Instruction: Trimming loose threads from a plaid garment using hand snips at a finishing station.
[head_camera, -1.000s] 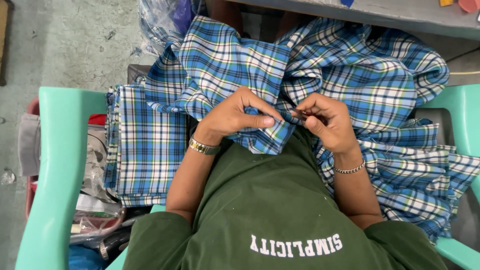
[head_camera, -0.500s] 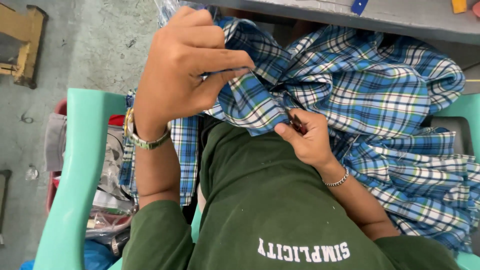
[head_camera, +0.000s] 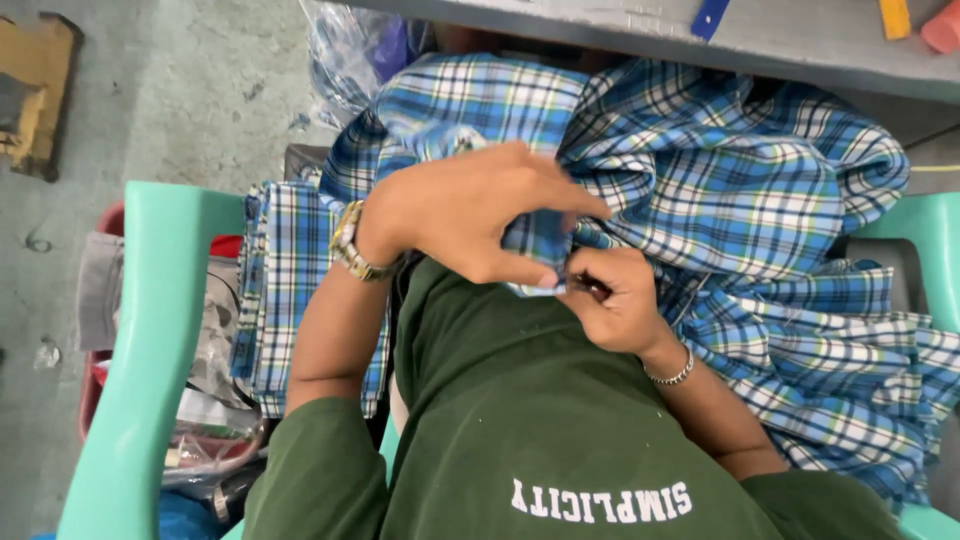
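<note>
At the bottom of the frame the person's dark green shirt (head_camera: 560, 430) fills the view, and both forearms rise from it toward the centre. The right hand (head_camera: 615, 305) sits just right of centre, with a thin bracelet (head_camera: 672, 375) on the wrist. Its fingers are closed together on a small dark thing at the cloth edge; what this thing is, I cannot tell. The left hand (head_camera: 470, 215), with a metal watch (head_camera: 350, 243) on the wrist, lies directly above and left of it, touching it almost. Its thumb and fingers are pinched on a fold of the blue checked cloth (head_camera: 740, 190).

The pinched fold lies between the two hands, its edge running roughly left to right, and the right hand is the nearer one to the working point. The rest of the cloth spreads upward and to the right over the lap. A turquoise plastic chair arm (head_camera: 135, 360) stands at the left, and a grey table edge (head_camera: 700, 45) crosses the top.
</note>
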